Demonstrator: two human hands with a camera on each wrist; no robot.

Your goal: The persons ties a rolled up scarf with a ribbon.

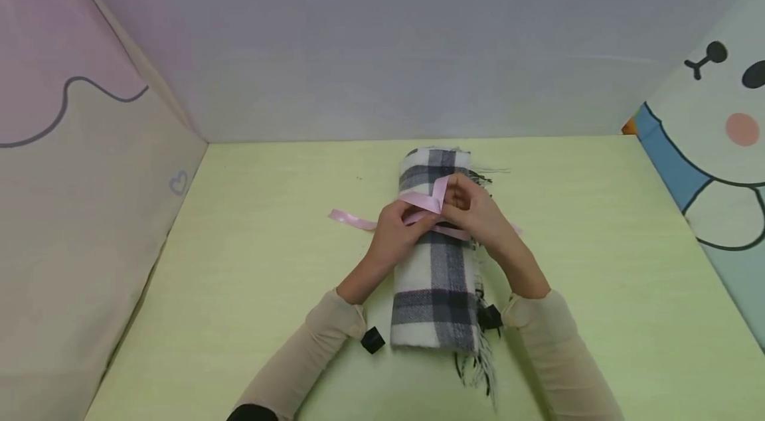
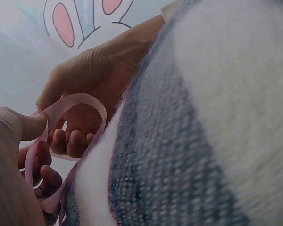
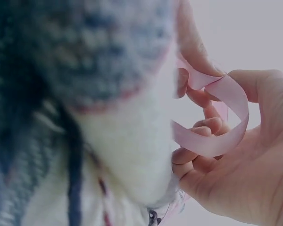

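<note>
Pinching: left hand [image 1: 399,230] and right hand [image 1: 474,208] both grip the ribbon [image 1: 427,203] atop the rolled scarf [image 1: 436,275], mid-table toward the back edge
Handling: ribbon light, slick, floppy; scarf soft, yielding; best grasped near the crossing

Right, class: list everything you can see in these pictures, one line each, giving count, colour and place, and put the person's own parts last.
Rolled plaid woollen scarf: one, white with grey and black checks and fringed ends, lying lengthwise at the middle of the table.
Pink satin ribbon: one, pale pink, wrapped across the scarf, one tail trailing left on the table.
Small black clips: two, black, one at each side of the scarf's near end.
Table top: one, pale yellow-green.
Cartoon wall panels: pastel, at left, back and right.
Left hand: one, pinches the ribbon on the scarf.
Right hand: one, holds a ribbon loop.
Sleeves: two, beige.
</note>
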